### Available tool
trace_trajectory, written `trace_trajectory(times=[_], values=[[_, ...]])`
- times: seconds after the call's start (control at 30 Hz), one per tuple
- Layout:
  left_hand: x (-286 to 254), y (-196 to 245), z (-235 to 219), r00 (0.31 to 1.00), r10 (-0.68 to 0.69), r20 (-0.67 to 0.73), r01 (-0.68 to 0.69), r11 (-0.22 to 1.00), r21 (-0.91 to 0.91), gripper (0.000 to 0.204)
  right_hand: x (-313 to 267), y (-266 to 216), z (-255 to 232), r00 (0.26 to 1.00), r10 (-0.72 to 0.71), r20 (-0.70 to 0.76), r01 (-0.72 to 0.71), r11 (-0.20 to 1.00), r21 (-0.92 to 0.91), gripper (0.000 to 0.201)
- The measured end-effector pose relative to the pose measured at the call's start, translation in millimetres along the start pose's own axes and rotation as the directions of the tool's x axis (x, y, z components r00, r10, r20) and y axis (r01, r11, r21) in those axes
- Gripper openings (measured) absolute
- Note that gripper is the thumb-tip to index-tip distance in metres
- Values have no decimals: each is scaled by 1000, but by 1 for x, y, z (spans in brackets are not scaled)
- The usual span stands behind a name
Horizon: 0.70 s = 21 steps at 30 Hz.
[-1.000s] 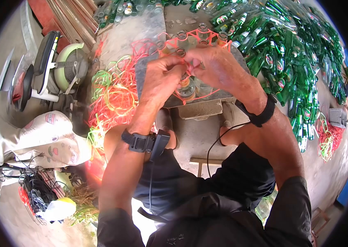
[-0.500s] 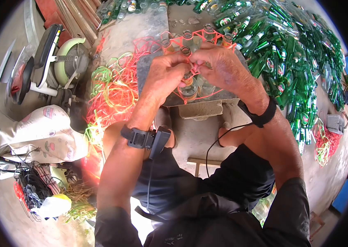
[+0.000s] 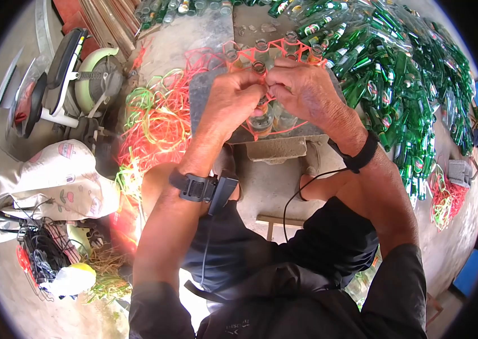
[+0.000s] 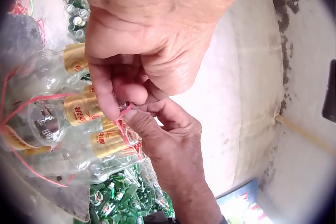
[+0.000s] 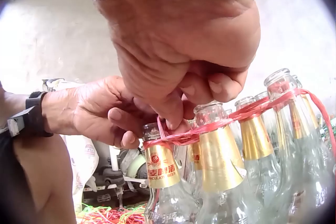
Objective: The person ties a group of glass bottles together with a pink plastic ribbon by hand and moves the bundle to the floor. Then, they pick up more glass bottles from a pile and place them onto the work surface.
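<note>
Clear glass beer bottles (image 5: 223,155) with gold neck labels stand in a cluster on a grey slab (image 3: 202,93). Red plastic twine (image 5: 239,113) runs around and between their necks, and another loop (image 4: 37,99) circles the bodies lower down. My left hand (image 3: 230,101) pinches the twine between thumb and fingers beside a front bottle's neck. From the other side my right hand (image 3: 306,87) pinches the twine too, its fingertips right against the left ones. Between the fingers, the short twine ends (image 4: 125,113) are mostly hidden.
Green bottles (image 3: 385,85) lie heaped at the right. Tangled red and green twine (image 3: 157,124) covers the floor left of the slab. Further left are a green-and-black wheeled machine (image 3: 95,85) and a printed white cloth (image 3: 64,181). A concrete block (image 3: 275,150) sits under the slab.
Both hands stay at the front bottle necks, their fingertips shifting slightly around the twine. The head view has turned a little, so the slab and bottles appear slightly further right.
</note>
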State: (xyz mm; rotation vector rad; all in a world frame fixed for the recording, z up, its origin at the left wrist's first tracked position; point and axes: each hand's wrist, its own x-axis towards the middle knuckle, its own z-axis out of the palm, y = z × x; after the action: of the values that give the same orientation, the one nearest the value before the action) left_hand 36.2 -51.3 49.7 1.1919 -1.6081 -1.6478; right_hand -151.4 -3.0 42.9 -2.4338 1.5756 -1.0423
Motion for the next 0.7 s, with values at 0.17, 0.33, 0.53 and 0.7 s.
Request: trace_trajectory(times=[0.17, 0.33, 0.53, 0.7], values=[[0, -2, -1, 998, 64, 28, -66, 994, 84, 19, -1, 2, 1, 1000, 10, -27, -10, 1000, 18, 8], [1, -10, -3, 987, 155, 36, -158, 983, 98, 21, -7, 2, 1, 997, 77, -30, -73, 990, 117, 4], [-2, -4, 2, 973, 229, 28, -229, 945, 233, 13, -13, -11, -3, 993, 119, 9, -119, 974, 194, 6], [3, -19, -1, 916, 395, 66, -378, 798, 469, 16, -24, -20, -6, 990, 135, 32, -138, 959, 246, 9]])
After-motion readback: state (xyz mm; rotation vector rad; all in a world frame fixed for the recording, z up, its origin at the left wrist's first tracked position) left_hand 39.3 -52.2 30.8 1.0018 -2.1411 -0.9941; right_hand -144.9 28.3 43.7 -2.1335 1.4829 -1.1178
